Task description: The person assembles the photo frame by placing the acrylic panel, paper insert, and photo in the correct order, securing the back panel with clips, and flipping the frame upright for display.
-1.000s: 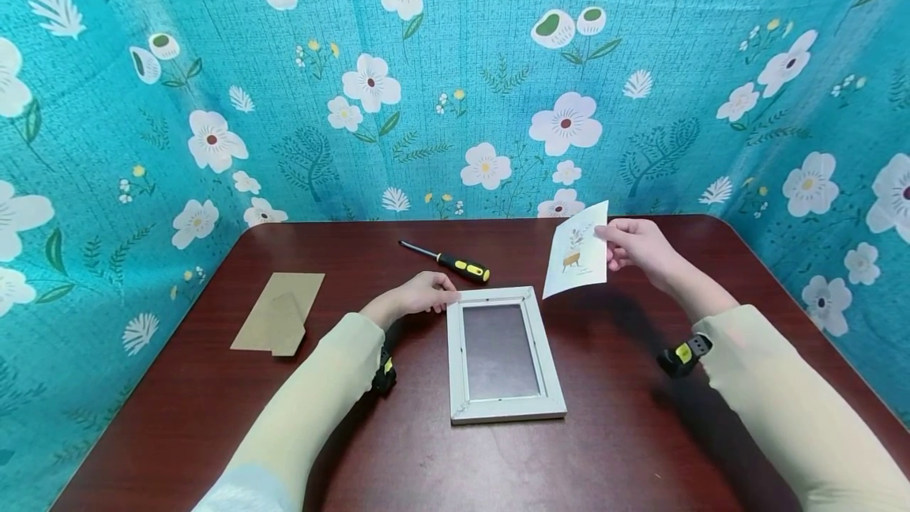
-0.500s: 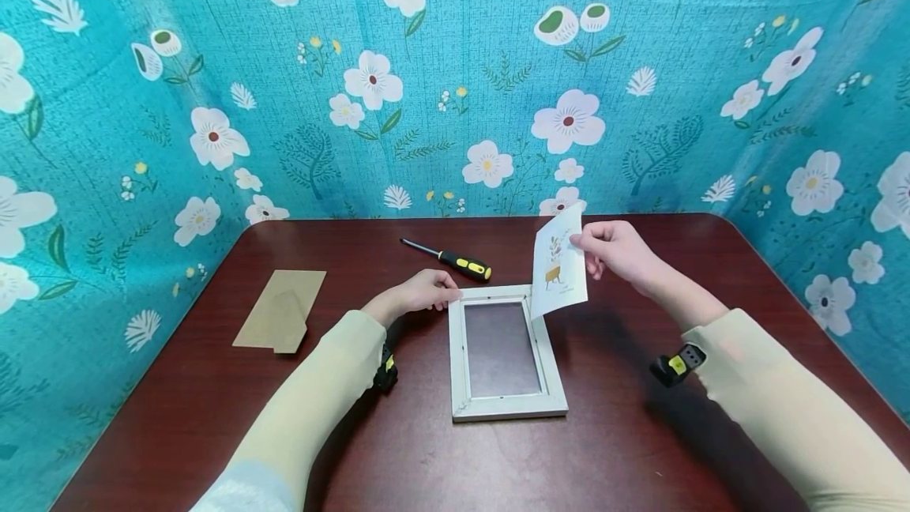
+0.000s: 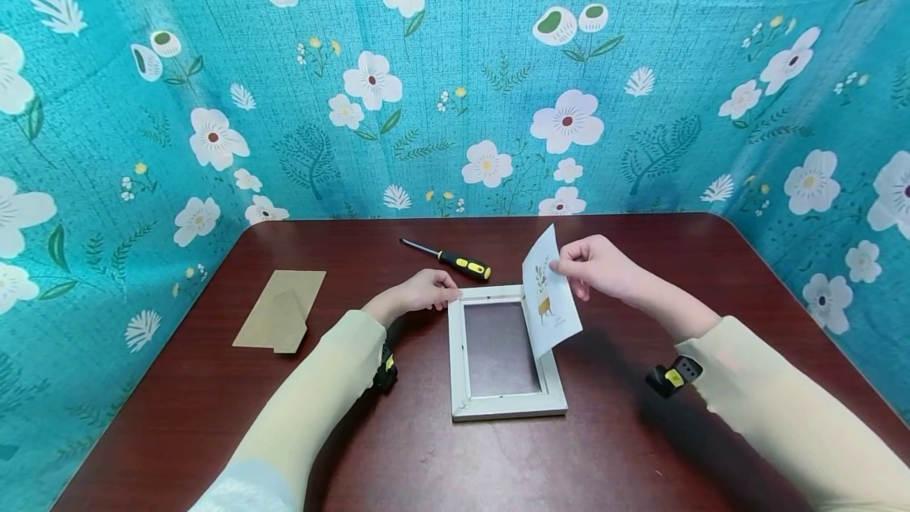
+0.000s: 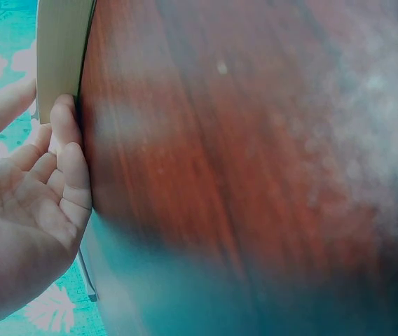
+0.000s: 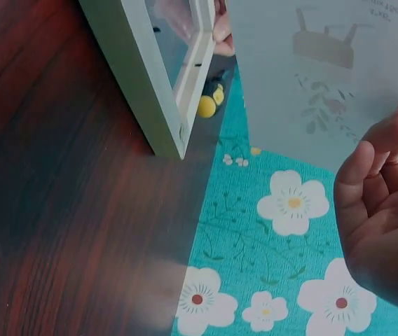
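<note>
A white picture frame [image 3: 508,409] lies back side up on the table, its clear pane showing in the middle. My left hand [image 3: 425,291] pinches its far left corner; in the left wrist view thumb and fingers of the hand [image 4: 34,189] meet the edge of the frame [image 4: 64,56]. Between the thumb and fingers of my right hand [image 3: 603,265] is a white printed card [image 3: 550,303] with a plant drawing. The card stands tilted over the frame's right side, its lower corner overlapping the rim. From the right wrist, the card's back [image 5: 290,98] shows the print faintly through.
Behind the frame lies a black and yellow screwdriver [image 3: 465,265]. On the left is a brown backing board [image 3: 266,310] with its stand flap. Flowered teal cloth [image 3: 426,141] hangs along the table's far edge and both sides.
My right hand has brought the card leftward and lower, from beside the frame to over its right side. The left hand stays at the frame's corner.
</note>
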Available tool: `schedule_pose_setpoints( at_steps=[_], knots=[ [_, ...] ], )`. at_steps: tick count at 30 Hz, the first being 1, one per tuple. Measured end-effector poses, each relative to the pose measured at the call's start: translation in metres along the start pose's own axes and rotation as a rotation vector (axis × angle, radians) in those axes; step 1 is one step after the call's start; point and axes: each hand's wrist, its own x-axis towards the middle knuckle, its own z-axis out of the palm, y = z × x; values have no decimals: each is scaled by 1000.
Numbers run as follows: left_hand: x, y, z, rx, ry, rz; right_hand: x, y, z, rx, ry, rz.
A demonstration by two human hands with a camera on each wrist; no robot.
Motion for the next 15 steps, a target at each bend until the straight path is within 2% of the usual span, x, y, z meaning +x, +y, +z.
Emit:
schedule_pose_setpoints(
  at_steps=[5,15],
  knots=[
    [-1,1,0,2,4,6,-2,-4,6,-22,-63,4],
    [-1,1,0,4,3,8,-3,-4,17,-78,-137,13]
  ],
)
